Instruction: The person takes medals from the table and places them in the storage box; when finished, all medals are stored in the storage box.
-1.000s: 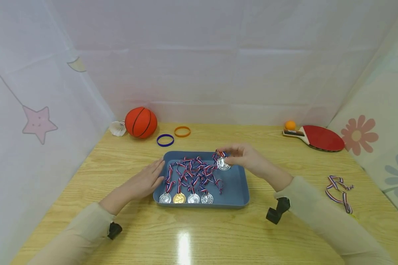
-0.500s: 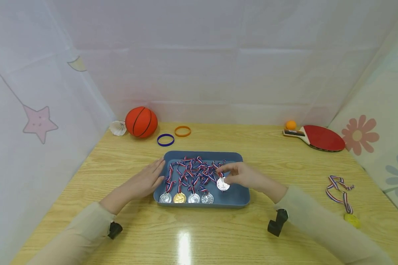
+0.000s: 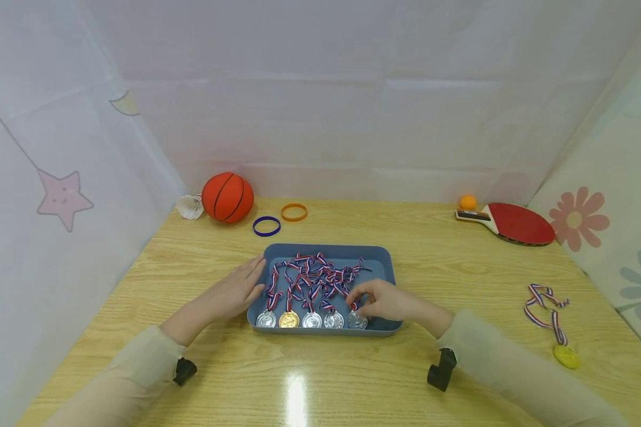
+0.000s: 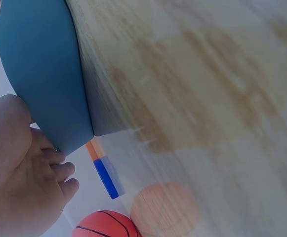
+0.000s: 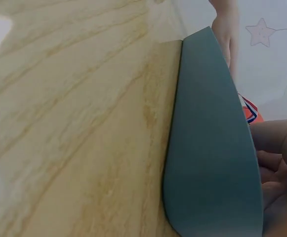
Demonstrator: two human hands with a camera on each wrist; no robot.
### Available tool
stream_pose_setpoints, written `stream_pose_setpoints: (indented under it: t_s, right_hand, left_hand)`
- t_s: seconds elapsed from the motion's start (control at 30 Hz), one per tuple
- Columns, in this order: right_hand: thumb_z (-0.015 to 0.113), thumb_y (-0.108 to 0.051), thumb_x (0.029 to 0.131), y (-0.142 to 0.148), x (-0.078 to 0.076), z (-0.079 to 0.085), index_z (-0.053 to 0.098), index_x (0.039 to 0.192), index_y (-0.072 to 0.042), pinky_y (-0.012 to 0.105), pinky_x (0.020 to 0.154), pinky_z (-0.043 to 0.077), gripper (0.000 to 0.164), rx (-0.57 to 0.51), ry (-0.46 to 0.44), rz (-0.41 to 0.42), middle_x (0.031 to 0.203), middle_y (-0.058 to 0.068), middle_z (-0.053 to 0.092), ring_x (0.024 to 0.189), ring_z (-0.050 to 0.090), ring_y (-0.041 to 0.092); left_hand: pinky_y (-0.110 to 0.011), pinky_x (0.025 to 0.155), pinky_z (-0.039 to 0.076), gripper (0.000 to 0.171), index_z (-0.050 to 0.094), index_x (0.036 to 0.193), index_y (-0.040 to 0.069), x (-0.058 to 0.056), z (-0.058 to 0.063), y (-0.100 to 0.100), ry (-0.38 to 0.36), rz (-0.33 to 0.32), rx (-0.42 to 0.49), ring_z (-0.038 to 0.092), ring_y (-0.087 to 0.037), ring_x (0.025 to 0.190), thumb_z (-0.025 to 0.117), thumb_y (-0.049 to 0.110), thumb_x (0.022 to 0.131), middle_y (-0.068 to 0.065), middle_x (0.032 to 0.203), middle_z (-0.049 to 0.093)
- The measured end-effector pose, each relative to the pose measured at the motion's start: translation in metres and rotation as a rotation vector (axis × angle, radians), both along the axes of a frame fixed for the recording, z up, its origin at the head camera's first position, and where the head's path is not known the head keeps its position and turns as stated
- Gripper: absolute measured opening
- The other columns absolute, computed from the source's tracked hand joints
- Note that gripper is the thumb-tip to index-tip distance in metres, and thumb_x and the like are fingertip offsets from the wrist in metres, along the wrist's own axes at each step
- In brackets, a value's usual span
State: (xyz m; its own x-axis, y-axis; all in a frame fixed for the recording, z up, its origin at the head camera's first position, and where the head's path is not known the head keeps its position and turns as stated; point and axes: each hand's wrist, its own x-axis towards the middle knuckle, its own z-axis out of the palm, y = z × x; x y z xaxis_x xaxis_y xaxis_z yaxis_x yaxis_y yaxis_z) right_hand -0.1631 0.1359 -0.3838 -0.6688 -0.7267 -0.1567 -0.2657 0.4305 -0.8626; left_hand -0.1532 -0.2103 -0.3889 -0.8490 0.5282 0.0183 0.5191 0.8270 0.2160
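A blue-grey tray (image 3: 320, 331) holds a row of several medals along its front wall, mostly silver with one gold medal (image 3: 289, 319). Their striped ribbons (image 3: 320, 276) lie tangled behind. My left hand (image 3: 232, 293) rests with straight fingers against the tray's left side; the left wrist view shows its fingers at the tray wall (image 4: 44, 74). Inside the tray, my right hand (image 3: 387, 301) pinches the silver medal (image 3: 358, 321) at the right end of the row, near its ribbon. In the right wrist view, the tray wall (image 5: 207, 138) hides that medal.
A yellow medal (image 3: 567, 356) with ribbon lies on the table at right. Behind the tray are a blue wristband (image 3: 266, 226), an orange wristband (image 3: 294, 212), a small basketball (image 3: 227, 197) and a shuttlecock (image 3: 190, 206). A table tennis bat (image 3: 520, 224) and orange ball (image 3: 467, 202) sit back right.
My right hand has brought the silver medal from the tray's back edge forward and down, into line with the others at the front. My left hand has stayed put.
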Motion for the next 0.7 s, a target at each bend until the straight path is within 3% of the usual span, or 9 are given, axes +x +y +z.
stream_pose_setpoints:
  t_s: [0.17,0.53,0.7]
  right_hand:
    - [0.060,0.004,0.085,-0.003,0.001,-0.006,0.063,0.105,0.000,0.021,0.048,0.041,0.020,0.040,0.060,-0.001,0.108,0.009,0.059,0.059,0.057,0.014]
    - [0.065,0.003,0.081,-0.006,0.003,-0.009,0.064,0.101,-0.003,0.023,0.056,0.048,0.020,0.098,0.283,0.033,0.091,0.003,0.062,0.059,0.055,0.007]
    - [0.068,-0.001,0.080,-0.007,0.002,-0.014,0.065,0.099,-0.006,0.023,0.055,0.046,0.020,0.114,0.335,0.022,0.083,-0.003,0.059,0.058,0.051,0.007]
  left_hand:
    - [-0.049,0.106,0.020,0.056,0.024,0.140,-0.011,0.001,0.001,0.001,-0.002,-0.003,0.006,0.019,-0.038,0.134,0.042,0.021,0.098,-0.025,0.146,0.020]
    - [-0.050,0.106,0.020,0.055,0.025,0.139,-0.012,0.002,0.004,0.002,-0.005,0.002,0.008,0.018,-0.038,0.134,0.042,0.020,0.098,-0.026,0.146,0.020]
    - [-0.050,0.106,0.021,0.055,0.025,0.139,-0.012,0.002,0.003,0.002,0.002,0.000,0.007,0.019,-0.039,0.133,0.043,0.020,0.098,-0.026,0.146,0.021]
